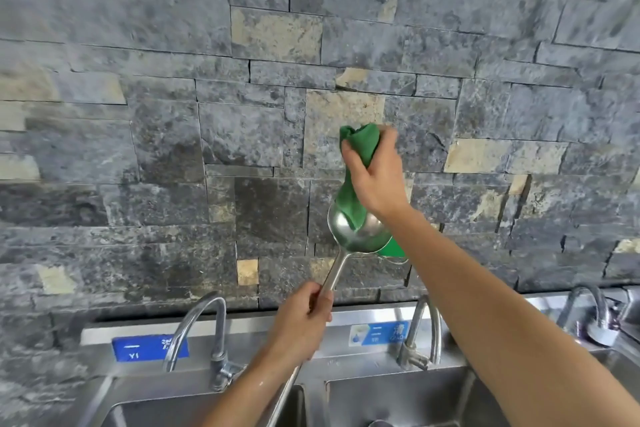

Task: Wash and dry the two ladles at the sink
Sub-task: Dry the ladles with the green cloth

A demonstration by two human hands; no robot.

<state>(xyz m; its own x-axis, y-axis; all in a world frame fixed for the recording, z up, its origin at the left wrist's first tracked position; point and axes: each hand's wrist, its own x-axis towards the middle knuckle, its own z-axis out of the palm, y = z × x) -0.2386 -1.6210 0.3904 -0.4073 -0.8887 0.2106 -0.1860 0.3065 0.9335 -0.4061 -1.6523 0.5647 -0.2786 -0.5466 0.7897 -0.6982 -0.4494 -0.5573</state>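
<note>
A steel ladle (358,236) is held up in front of the stone wall, bowl uppermost, its long handle running down past my left hand (301,319), which grips the handle about midway. My right hand (375,177) grips a green cloth (356,156) above the bowl. The cloth hangs down into the bowl and a corner shows behind its right rim. A second ladle is not in view.
A steel multi-basin sink (311,388) runs along the bottom, with curved taps at left (207,329), centre (426,333) and far right (588,308). Blue labels are stuck on the sink's back panel. A grey stone wall (242,80) fills the background.
</note>
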